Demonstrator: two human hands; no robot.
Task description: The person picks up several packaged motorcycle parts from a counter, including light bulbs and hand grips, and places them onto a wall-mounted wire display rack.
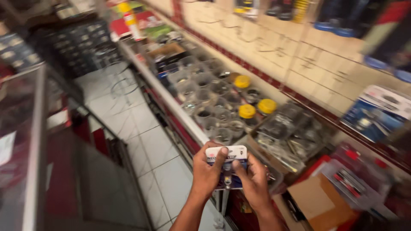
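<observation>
A small flat pack (227,164), white along its rounded top edge and blue below, is held upright between both hands just in front of the worktop (171,102). The left hand (206,169) is clamped on the pack's left side, its thumb pressed on the white top strip. The right hand (253,179) is closed on the right side, its thumb laid across the glossy blue front, where a small metal part appears to be sealed under clear plastic; the detail is blurred.

Beyond the pack, the worktop is seen as a long, narrow ledge with a pale metal edge, set against a tiled wall (299,60) of cream squares above a red band. Rows of clear round plastic tubs (209,100) are packed close together on it, dark small contents showing inside. Three are capped with yellow lids (247,111). To their right, clear bags (282,128) of metal hardware are heaped in a box. A brown cardboard sheet (312,199) lies near the right hand, beside red packages. A blue-and-white carton (376,113) leans against the wall. Below, the floor (141,141) is laid with smooth white tiles, and a glass case (30,141) stands on the left.
</observation>
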